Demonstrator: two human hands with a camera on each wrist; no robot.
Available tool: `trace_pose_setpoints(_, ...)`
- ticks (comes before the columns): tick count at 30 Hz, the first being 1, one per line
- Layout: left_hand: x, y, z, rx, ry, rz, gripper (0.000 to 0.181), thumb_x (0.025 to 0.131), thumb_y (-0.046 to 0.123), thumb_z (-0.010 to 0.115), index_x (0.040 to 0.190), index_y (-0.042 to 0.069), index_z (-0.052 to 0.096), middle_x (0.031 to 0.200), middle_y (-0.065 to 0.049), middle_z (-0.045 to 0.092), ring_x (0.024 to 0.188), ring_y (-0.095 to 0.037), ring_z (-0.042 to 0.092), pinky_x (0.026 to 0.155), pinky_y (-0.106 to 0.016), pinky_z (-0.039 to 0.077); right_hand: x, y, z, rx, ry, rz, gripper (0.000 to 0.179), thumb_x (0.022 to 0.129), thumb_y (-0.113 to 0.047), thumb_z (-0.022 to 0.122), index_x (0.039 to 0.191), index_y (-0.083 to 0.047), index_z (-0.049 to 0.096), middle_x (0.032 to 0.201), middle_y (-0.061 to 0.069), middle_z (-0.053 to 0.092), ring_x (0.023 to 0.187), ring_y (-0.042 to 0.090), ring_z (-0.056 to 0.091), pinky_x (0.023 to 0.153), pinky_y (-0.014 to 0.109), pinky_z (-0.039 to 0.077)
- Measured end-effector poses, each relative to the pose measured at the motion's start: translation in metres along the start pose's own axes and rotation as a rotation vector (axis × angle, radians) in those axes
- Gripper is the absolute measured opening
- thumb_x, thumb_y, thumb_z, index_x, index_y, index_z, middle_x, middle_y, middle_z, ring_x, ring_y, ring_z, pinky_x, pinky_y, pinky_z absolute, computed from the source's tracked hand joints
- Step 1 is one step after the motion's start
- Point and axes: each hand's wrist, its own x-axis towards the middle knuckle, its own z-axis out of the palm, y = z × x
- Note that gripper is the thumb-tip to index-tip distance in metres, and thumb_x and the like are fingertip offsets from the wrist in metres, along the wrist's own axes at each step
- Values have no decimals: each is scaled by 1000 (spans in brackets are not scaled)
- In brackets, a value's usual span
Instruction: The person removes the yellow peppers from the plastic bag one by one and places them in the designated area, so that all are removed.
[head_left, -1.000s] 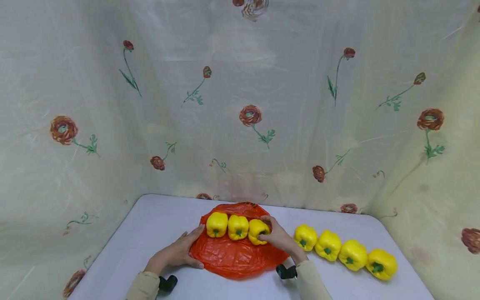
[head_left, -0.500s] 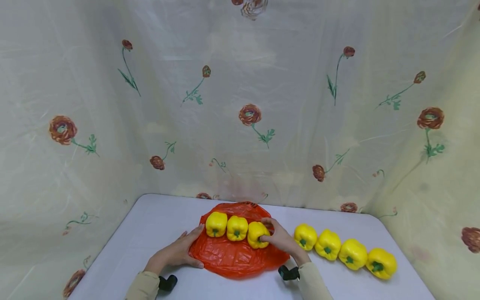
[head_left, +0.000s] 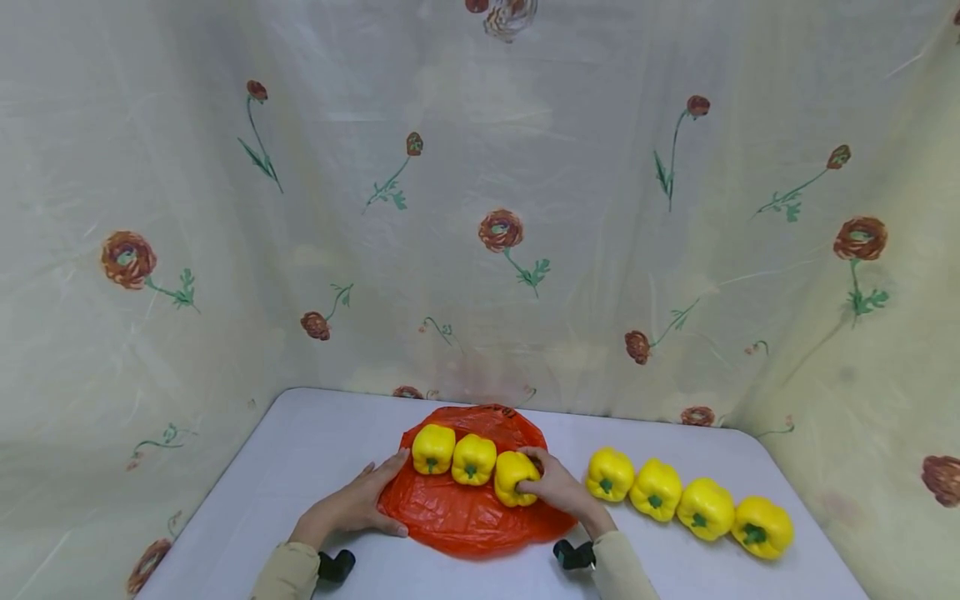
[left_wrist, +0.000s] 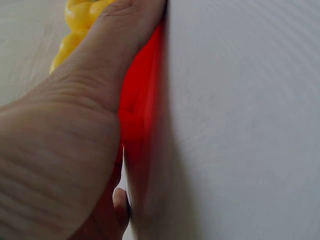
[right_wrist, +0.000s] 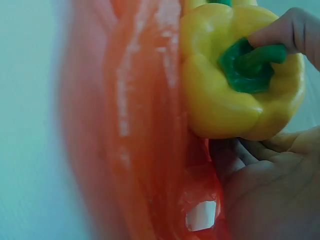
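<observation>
A red plastic bag (head_left: 472, 517) lies flat on the white table, with three yellow bell peppers in a row on it. My right hand (head_left: 558, 486) grips the rightmost one, a yellow bell pepper (head_left: 510, 479). In the right wrist view the thumb is against that pepper's green stem (right_wrist: 250, 65), and the other fingers reach round its far side, partly hidden. The middle pepper (head_left: 474, 459) and the left pepper (head_left: 433, 450) stand close together. At the bag's left edge my left hand (head_left: 363, 500) rests on the plastic, fingers extended and thumb apart.
Several more yellow bell peppers (head_left: 705, 509) stand in a slanting row on the table (head_left: 300, 442), right of the bag. A flowered curtain (head_left: 450, 250) hangs behind the table and on both sides. Each wrist wears a black camera mount (head_left: 336, 567).
My right hand has drawn the rightmost pepper slightly toward me on the bag, and the middle pepper sits a touch nearer too. My left hand has stayed in place.
</observation>
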Motion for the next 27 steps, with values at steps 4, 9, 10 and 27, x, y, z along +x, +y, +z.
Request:
trace_pose_setpoints(4, 0, 1, 0, -4, -1, -5, 122, 64, 63, 79, 156, 18, 13, 162, -6, 19, 149, -31, 16, 120, -57, 7, -2, 0, 0, 17, -1, 9, 73, 83, -33, 74, 141, -6, 40, 139, 15, 48, 120, 30, 48, 106, 55, 41)
trace_pose_setpoints(9, 0, 1, 1, -6, -4, -7, 121, 65, 61, 79, 156, 18, 13, 162, -6, 19, 149, -31, 16, 120, -58, 7, -6, 0, -2, 17, -11, 26, 67, 87, -31, 69, 144, -10, 41, 145, 14, 44, 128, 33, 44, 108, 57, 38)
trace_pose_setpoints(10, 0, 2, 1, -7, -5, -11, 121, 65, 61, 79, 156, 18, 13, 162, -6, 19, 149, -31, 16, 120, -58, 7, -6, 0, -2, 17, -12, 27, 66, 87, -30, 68, 143, -10, 41, 145, 14, 44, 129, 33, 44, 108, 57, 38)
trace_pose_setpoints(27, -2, 3, 0, -27, -3, -24, 121, 64, 60, 80, 156, 18, 14, 162, -6, 20, 149, -32, 15, 119, -60, 7, -8, 4, 1, 78, -11, 52, 70, 82, -32, 76, 139, -8, 42, 142, 14, 47, 129, 34, 45, 107, 52, 42)
